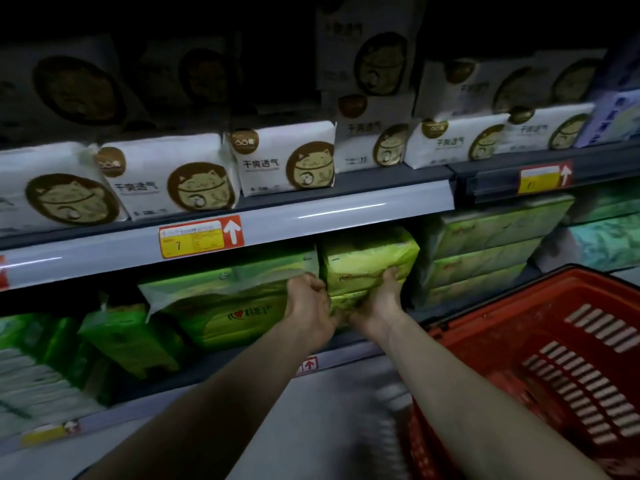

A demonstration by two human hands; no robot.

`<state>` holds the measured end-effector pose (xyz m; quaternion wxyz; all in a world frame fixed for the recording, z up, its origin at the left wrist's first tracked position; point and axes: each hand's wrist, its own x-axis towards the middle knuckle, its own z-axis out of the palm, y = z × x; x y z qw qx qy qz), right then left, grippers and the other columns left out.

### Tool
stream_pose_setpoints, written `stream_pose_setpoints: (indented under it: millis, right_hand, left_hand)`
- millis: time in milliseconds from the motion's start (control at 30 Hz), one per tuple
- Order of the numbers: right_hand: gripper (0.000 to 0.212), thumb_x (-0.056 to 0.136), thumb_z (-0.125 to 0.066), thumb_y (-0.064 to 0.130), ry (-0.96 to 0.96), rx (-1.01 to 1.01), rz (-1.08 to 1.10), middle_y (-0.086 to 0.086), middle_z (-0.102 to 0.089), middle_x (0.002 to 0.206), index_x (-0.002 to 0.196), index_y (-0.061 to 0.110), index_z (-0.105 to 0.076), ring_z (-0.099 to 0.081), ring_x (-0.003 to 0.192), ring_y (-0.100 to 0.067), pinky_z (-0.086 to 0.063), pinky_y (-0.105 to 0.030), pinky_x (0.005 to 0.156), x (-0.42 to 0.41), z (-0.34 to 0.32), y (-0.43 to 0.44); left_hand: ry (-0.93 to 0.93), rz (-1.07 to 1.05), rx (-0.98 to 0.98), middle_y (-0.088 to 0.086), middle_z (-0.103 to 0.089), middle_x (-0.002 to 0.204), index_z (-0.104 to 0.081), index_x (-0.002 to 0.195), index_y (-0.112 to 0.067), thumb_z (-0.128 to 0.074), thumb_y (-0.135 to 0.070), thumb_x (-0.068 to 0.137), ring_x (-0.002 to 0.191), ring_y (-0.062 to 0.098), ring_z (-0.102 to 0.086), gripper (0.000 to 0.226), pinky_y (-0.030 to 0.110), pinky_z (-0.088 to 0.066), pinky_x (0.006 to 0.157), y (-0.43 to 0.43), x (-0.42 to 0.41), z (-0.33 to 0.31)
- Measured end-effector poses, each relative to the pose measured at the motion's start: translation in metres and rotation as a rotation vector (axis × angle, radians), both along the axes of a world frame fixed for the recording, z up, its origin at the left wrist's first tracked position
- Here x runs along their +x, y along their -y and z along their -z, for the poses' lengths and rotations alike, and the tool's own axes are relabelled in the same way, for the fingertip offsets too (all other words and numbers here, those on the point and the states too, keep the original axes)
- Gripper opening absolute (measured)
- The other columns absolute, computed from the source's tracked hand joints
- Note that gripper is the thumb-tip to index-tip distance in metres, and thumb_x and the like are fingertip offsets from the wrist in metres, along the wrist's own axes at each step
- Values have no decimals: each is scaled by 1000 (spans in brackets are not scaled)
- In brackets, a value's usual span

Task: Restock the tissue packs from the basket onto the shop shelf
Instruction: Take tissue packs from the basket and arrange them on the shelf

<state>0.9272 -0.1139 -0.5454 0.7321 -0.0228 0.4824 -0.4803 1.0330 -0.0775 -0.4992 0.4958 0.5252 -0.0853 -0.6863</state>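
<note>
A yellow-green tissue pack sits in the lower shelf bay, just under the grey shelf rail. My left hand grips its lower left edge with fingers curled. My right hand holds its lower right side from below, thumb up against the front. More green packs lie to its left, one tilted. The red plastic basket is at the lower right; its visible slotted wall and floor show no packs.
White packs with a cat logo fill the upper shelf. A stack of pale green packs stands right of the held pack. Yellow-and-red price tags hang on the rail. Darker green and white packs lie at lower left.
</note>
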Motion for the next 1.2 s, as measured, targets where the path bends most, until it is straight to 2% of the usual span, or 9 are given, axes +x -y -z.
stream_pose_setpoints:
  millis: [300,500,600,667,733,800,833,867,1200]
  right_hand:
    - [99,90,-22,90,41,5,88,-23,-69,122,126,10,-69,-67,110,-42,-56,-52,88,24,-6,17]
    - [84,100,-22,77,9,30,93,-20,-69,122,126,11,-66,-66,106,-39,-54,-53,90,7,-24,5]
    - [75,101,-26,67,-53,17,76,-21,-73,127,128,16,-73,-68,116,-41,-56,-59,93,-21,-44,4]
    - [69,102,-25,59,-75,12,80,-19,-76,118,116,15,-77,-69,113,-37,-57,-55,89,-52,-66,4]
    - [66,106,-21,54,-156,3,119,-17,-74,111,102,11,-72,-69,104,-34,-60,-50,82,-91,-82,5]
    - [66,109,-20,54,-217,-4,185,-16,-67,114,109,7,-66,-66,106,-35,-60,-52,84,-130,-91,3]
    - [65,109,-20,56,-222,-35,209,-18,-62,127,122,7,-62,-62,120,-38,-55,-56,98,-151,-93,5]
    - [68,108,-23,58,-200,-60,230,-18,-56,142,139,8,-58,-55,134,-40,-46,-59,111,-167,-92,8]
    - [64,104,-31,58,-81,-74,228,-5,-63,128,137,15,-65,-59,132,-37,-46,-55,107,-223,-77,39]
  left_hand:
    - [-18,-90,-14,-3,-40,46,-29,66,-22,-31,-6,86,34,11,-42,26,27,-34,54,0,-4,-4]
    - [-1,-75,-22,3,-40,62,-29,68,-22,-33,-4,84,57,18,-40,25,31,-41,76,-14,-19,-6]
    - [-69,-40,-40,11,-68,121,-45,76,-23,-37,-8,85,112,32,-61,19,37,-41,104,-28,-26,1]
    - [-71,13,-36,14,-20,165,-58,92,-24,-38,-8,87,155,37,-16,26,47,-21,127,-38,-29,5]
    - [-82,75,-71,19,-4,164,-47,77,-20,-37,-9,90,154,39,1,20,50,-3,125,-43,-32,11]
    - [-49,192,-106,28,-16,163,-31,71,-22,-48,-15,83,129,53,-48,22,57,7,120,-46,-31,14]
    - [-12,241,-126,24,-58,94,-24,73,-23,-58,-19,73,82,40,-53,34,47,-45,111,-48,-29,10]
    - [4,281,-149,5,-6,73,-22,76,-23,-67,-22,61,63,26,-30,47,38,-28,56,-44,-29,9]
    - [161,390,9,11,-55,98,-61,102,-7,-65,-40,71,82,28,-50,45,34,-42,64,1,-97,-14]
